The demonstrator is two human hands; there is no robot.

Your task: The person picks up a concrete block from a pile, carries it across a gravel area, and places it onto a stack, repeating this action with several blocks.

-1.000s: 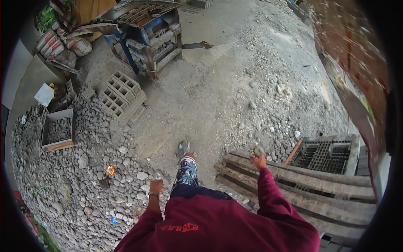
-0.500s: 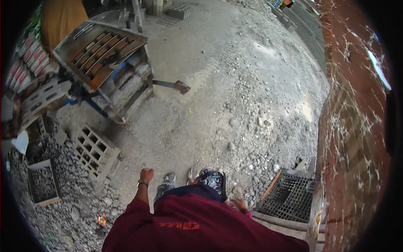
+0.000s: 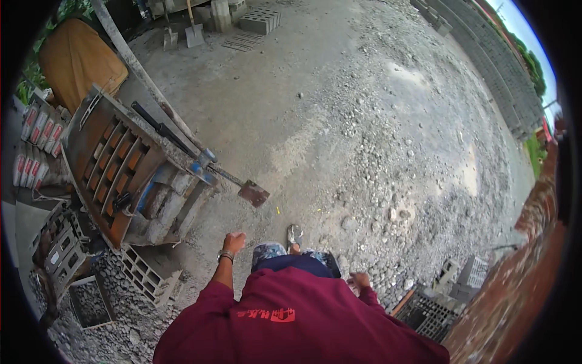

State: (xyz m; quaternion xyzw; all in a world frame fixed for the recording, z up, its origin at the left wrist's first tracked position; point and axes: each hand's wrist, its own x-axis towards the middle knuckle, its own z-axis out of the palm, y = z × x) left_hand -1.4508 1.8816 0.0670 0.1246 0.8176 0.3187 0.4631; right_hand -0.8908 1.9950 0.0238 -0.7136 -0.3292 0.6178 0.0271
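rusty blade (image 3: 253,193) ahead of left hand (image 3: 234,242), apart, its shaft (image 3: 228,176) slanting away leftward; right hand (image 3: 359,281) farther; fingers' opening and hold unclear on both

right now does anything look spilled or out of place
Possibly the gravel: it's strewn loosely over the ground ahead to the right, like a spill. A rusty plate juts into open space beyond the left hand.

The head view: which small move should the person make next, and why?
Perhaps a step slightly to the right: the rusty flat plate juts out beside the metal machine, ahead of the left hand and to the left of the forward foot, while gravelly ground lies to the right.
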